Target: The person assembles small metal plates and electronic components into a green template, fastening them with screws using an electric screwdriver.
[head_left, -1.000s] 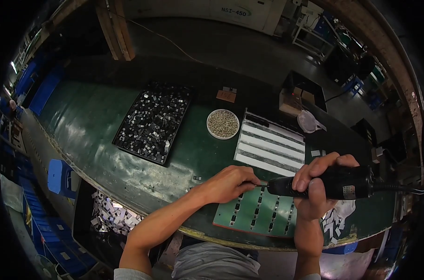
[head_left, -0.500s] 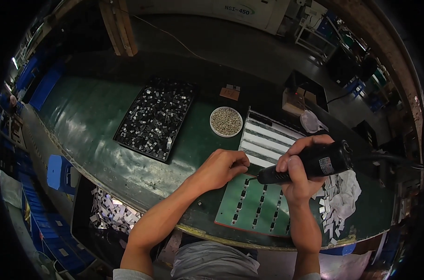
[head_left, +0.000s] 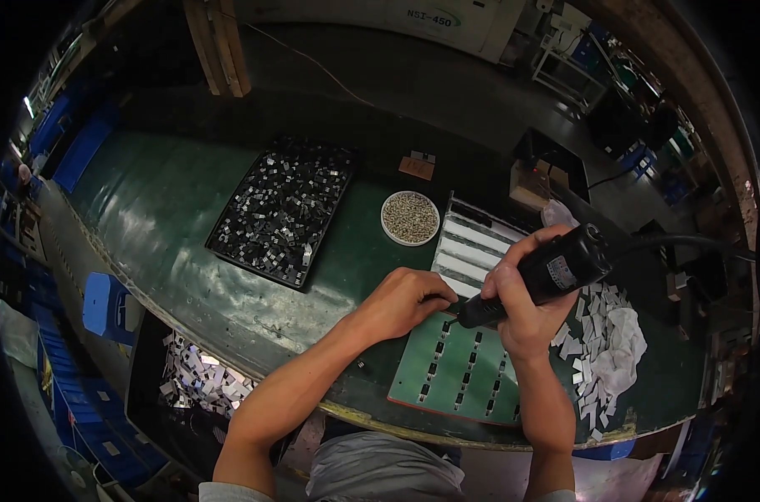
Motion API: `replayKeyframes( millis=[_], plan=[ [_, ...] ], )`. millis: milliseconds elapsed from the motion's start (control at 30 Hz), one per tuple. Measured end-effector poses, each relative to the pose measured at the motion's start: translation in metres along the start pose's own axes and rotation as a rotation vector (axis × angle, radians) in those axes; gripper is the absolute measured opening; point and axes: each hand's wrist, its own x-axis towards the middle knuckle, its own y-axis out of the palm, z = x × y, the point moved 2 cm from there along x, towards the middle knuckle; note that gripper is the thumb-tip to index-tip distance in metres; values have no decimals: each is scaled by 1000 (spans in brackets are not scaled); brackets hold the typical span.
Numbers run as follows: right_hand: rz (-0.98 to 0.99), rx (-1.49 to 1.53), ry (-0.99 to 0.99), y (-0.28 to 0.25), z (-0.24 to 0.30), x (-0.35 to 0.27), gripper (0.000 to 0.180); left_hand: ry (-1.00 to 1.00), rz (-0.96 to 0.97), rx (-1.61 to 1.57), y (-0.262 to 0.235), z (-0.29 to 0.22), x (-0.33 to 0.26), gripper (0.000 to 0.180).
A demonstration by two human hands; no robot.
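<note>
We grip the black cylindrical electric screwdriver [head_left: 547, 274] in our right hand [head_left: 518, 305], fingers clenched round its barrel, its tip angled down to the far edge of the green flat fixture board [head_left: 459, 368] that lies at the near edge of the bench [head_left: 154, 209]. We judge the tool to be stiff, fairly heavy and dragged a little by its black cable [head_left: 690, 243], so the mid-barrel is the sound place to hold it. Our left hand [head_left: 405, 299] rests at the same spot, fingers pinched together just beside the tip; whether they hold a small part we cannot tell.

The board looks rigid and thin, with rows of small dark components seated in it, light and easily knocked loose. Beyond it lies a ribbed grey tray with pale strips [head_left: 472, 247]. Just past that stands a round white dish of small metal screws [head_left: 410, 217], loose and ready to scatter. Further left sits a black rectangular tray heaped with small dark parts [head_left: 284, 213]. Toward the right edge lies a soft white cloth among pale cut pieces [head_left: 614, 335].
</note>
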Motion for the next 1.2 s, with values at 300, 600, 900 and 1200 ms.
replayKeyframes(
  millis=[300, 600, 900, 1200],
  plan=[
    [19, 1, -64, 3, -2, -10, 56, 119, -3, 57, 0, 2, 0, 18],
    [-125, 132, -303, -22, 22, -3, 57, 144, 13, 91, 1, 3, 0, 22],
    [-139, 139, -275, -21, 19, -1, 55, 126, 47, 61, 0, 1, 1, 25],
    [-148, 140, -204, -17, 20, -6, 56, 118, 100, 32, 0, -1, -1, 24]
  ],
)
